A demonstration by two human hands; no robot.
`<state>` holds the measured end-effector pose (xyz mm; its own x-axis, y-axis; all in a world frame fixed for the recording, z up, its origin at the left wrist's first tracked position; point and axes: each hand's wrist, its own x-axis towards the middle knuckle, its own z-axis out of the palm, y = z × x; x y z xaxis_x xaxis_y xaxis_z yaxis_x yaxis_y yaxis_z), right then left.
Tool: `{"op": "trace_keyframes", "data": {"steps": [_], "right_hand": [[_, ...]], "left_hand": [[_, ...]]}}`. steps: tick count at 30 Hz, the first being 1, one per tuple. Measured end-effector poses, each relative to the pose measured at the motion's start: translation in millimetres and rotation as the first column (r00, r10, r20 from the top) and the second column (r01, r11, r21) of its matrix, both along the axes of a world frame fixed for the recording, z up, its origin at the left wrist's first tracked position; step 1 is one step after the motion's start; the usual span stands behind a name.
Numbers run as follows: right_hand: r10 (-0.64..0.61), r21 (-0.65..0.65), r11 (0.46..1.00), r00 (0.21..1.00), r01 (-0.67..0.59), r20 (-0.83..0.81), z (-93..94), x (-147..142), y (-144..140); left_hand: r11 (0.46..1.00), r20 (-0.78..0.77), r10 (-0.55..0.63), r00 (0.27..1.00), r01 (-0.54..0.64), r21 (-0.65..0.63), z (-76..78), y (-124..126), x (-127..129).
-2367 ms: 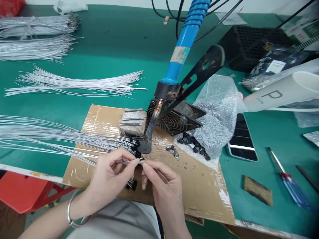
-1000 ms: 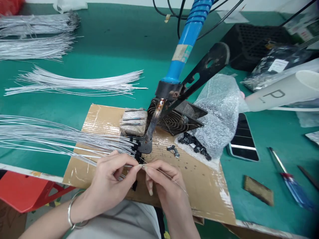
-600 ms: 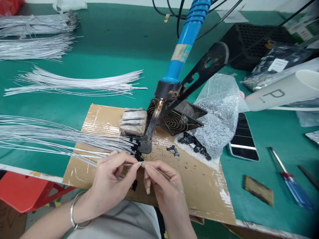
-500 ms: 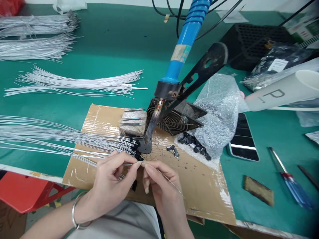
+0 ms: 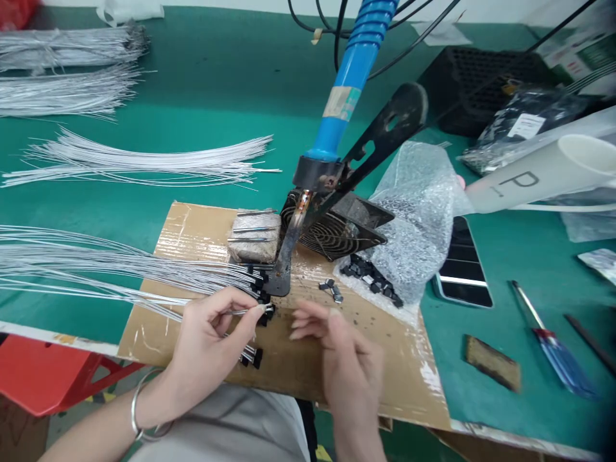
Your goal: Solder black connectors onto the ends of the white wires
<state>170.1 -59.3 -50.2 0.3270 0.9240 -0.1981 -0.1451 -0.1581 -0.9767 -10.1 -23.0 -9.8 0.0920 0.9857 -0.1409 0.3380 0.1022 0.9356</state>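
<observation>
My left hand [image 5: 212, 343] pinches a thin white wire [image 5: 244, 312] between thumb and forefinger, close to its end. Just past those fingertips lie small black connectors [image 5: 267, 316], some partly hidden. More wires [image 5: 202, 273] of the same bundle run in from the left, with black connectors on their ends by the soldering stand. Others poke out below my left hand, ending in black connectors [image 5: 255, 357]. To the right, over the cardboard [image 5: 399, 378], my right hand [image 5: 349, 353] hangs slightly blurred, fingers stretched and apart, with nothing visible in them.
A blue soldering iron [image 5: 332, 122] leans down in its stand, beside a sponge block [image 5: 255, 234] and a small fan [image 5: 337, 231]. Black parts [image 5: 373, 279] spill from a bubble-wrap bag [image 5: 418, 212]. Rightward lie a phone [image 5: 464, 266] and a screwdriver [image 5: 553, 346].
My right hand has let go of a thin strand at the left fingertips and drawn back to the right, its fingers spreading. The left hand keeps its pinch. The view has shifted slightly.
</observation>
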Motion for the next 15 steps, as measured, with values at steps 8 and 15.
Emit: {"op": "trace_keyframes", "data": {"steps": [8,15], "right_hand": [[-0.038,0.017,0.999,0.620,0.039,0.783,-23.2,73.1,18.3],[-0.101,-0.022,0.986,0.710,0.162,0.697,-23.3,63.4,8.6]], "left_hand": [[0.999,0.046,-0.001,0.999,0.002,-0.034,-1.3,1.3,-4.4],[1.000,0.020,-0.015,1.000,0.015,-0.008,4.6,4.1,-3.9]]}}
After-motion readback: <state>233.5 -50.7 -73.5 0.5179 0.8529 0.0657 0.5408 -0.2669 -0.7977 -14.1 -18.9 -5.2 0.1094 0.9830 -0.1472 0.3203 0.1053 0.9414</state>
